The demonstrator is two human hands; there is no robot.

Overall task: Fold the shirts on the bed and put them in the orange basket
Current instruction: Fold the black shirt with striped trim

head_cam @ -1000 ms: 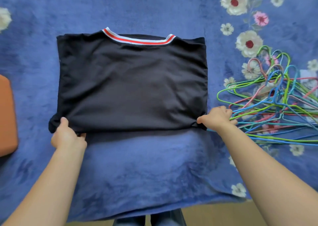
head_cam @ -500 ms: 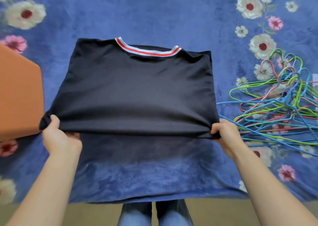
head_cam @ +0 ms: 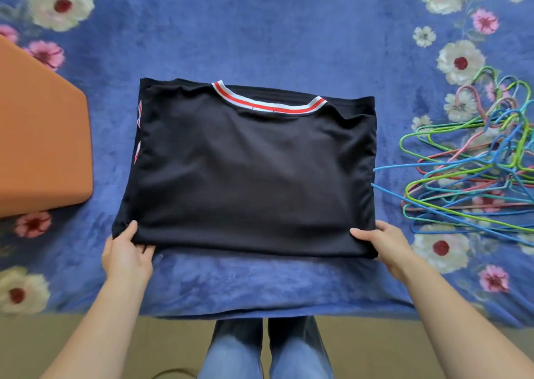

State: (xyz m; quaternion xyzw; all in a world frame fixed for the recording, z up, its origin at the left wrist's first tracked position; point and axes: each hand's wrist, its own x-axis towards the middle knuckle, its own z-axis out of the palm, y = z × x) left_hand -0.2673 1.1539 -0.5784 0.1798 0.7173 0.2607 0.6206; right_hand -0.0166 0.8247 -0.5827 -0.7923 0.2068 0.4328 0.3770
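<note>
**A:** Where is the garment?

**B:** The black folded fabric shirt (head_cam: 254, 170), with its red-and-white striped ribbed collar, is spread over the bed's plush blue flowered blanket (head_cam: 260, 32). It reaches from one hand to the other, and the collar is on the edge farthest from both hands.

**A:** And the hands themselves?

**B:** The left hand (head_cam: 125, 253) grips the near left corner, thumb pressed on top and fingers tucked beneath the cloth. The right hand (head_cam: 381, 245) holds the near right corner the same way, thumb over and fingers under. The hem between them throws a shadow on the blanket.

**A:** Is the whole shirt off the bed?

**B:** I cannot tell, since only that near edge shows a shadow.

**A:** The container?

**B:** The orange smooth-sided basket (head_cam: 43, 136) sits on the blanket, beyond the left hand and out to its left. It is apart from the shirt's side edge.

**A:** Anything by the other hand?

**B:** A tangle of coloured wire hangers (head_cam: 468, 170) in green, blue and pink lies beyond the right hand and out to its right. One blue wire runs up to the shirt's edge. Below both hands, blue denim trouser legs (head_cam: 265, 349) stand at the bed's edge.
</note>
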